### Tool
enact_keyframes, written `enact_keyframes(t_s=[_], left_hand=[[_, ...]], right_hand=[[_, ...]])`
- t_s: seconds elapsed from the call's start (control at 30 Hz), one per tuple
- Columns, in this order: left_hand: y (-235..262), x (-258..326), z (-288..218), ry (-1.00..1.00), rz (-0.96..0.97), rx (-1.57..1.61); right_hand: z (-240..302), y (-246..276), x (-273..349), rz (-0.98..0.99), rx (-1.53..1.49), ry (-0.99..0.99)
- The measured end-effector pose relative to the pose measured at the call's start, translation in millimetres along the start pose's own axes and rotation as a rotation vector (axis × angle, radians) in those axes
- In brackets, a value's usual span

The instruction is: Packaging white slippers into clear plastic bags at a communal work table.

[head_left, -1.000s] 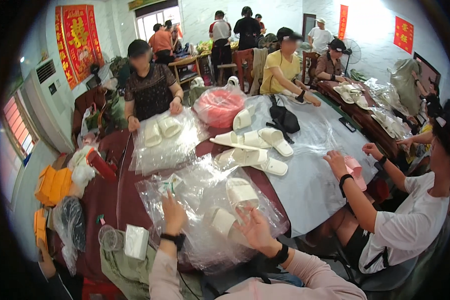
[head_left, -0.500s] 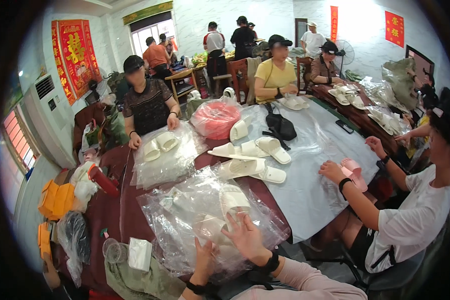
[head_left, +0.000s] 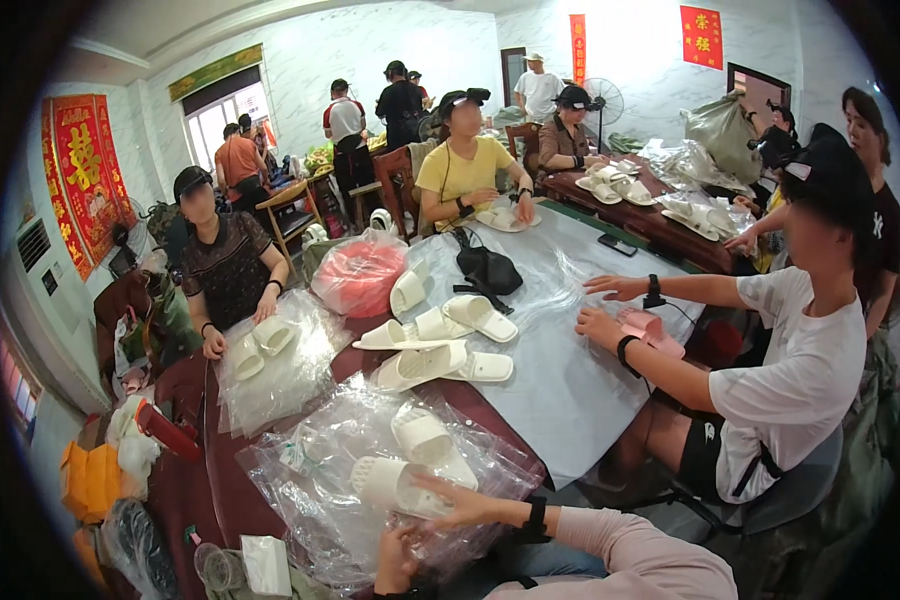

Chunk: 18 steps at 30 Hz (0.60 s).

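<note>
The right hand [head_left: 460, 500] lies open, fingers spread, on a white slipper [head_left: 395, 483] resting on a heap of clear plastic bags [head_left: 320, 490] at the near edge of the dark table [head_left: 220, 500]. The left hand [head_left: 395, 555] sits lower, by the bags' near edge, fingers curled; whether it pinches the plastic I cannot tell. A second white slipper [head_left: 425, 440] lies just behind the first, touching it. The bags look slick and loosely piled, so a push on the slipper could slide the heap toward the table edge. More slippers [head_left: 435, 345] lie farther out, near a person in a white shirt [head_left: 800, 370].
</note>
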<state>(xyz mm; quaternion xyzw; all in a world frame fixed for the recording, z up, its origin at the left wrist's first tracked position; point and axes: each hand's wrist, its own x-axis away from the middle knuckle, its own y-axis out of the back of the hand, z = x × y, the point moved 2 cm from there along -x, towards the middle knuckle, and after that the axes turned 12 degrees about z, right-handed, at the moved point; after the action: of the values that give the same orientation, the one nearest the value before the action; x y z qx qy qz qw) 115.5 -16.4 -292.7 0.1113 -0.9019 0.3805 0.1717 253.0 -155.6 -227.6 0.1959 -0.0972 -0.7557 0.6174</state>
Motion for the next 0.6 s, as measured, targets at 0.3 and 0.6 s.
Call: enact_keyframes(t_s=[0.3, 0.6], left_hand=[[17, -7, 17, -0.112, 0.035, 0.335], [-9, -2, 18, -0.368, 0.060, -0.201]], right_hand=[[-35, -28, 0, 0.260, 0.742, 0.046], [-26, -46, -15, 0.334, 0.740, 0.103]])
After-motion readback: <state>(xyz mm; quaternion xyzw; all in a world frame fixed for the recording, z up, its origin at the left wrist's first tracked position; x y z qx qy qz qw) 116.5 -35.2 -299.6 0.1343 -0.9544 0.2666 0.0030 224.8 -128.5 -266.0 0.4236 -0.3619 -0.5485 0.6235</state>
